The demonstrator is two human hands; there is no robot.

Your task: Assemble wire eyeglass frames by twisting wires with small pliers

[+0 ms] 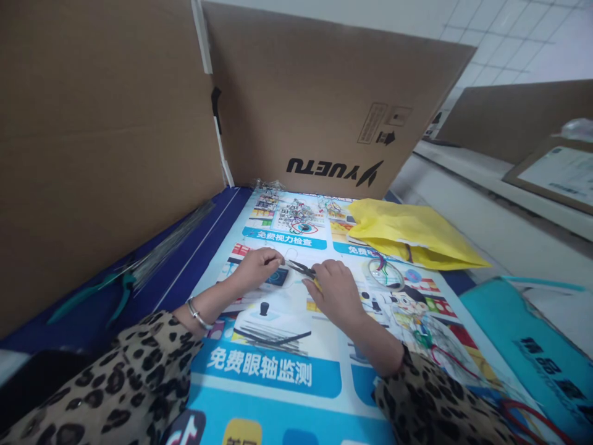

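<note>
My left hand (257, 269) is closed in a pinch on a thin wire (291, 253), which curves into a small loop near the fingertips. My right hand (338, 290) wraps around a pair of pliers (302, 268) with yellow handles. The pliers' dark jaws point left toward the wire at my left fingertips; whether they grip it is too small to tell. Below both hands, several short dark wire lengths (273, 335) lie on the printed sheet (259, 398). Beyond them is a tangled heap of wire pieces (299, 213).
Cardboard panels (324, 93) stand behind and to the left. On the left lie teal-handled pliers (125, 290) and a bundle of straight wires (171, 241). At right are a yellow bag (412, 228), a wire coil (385, 275), a teal package (523, 346) and red cord (532, 414).
</note>
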